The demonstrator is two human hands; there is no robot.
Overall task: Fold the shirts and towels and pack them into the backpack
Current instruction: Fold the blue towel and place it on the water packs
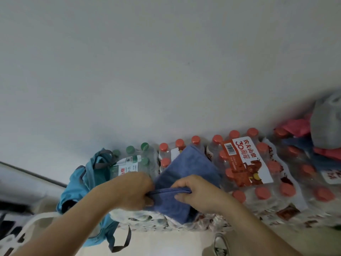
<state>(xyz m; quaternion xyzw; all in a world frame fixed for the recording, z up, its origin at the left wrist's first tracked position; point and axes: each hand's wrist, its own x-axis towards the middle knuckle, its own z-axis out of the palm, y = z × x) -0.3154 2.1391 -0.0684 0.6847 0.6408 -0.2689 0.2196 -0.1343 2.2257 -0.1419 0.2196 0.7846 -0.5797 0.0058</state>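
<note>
While the blue towel (186, 169) lay folded on the shrink-wrapped water-bottle packs (245, 163), both hands pinched its near folded edge: the left hand (136, 191) clenched one end, the right hand (195, 191) the other. The teal backpack (83, 183) hung off the packs' left edge, touching them.

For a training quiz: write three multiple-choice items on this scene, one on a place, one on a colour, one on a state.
1. Where is the backpack?
A. left of the blue towel
B. on the grey cloth
C. right of the red-capped bottles

2. What colour are the caps nearest the backpack?
A. red
B. green
C. yellow

3. How is the towel held?
A. lying untouched
B. by one hand
C. by both hands

Answers: A, it hangs at the stack's left end; B, green caps beside it; C, left hand and right hand pinch its edge.
</note>
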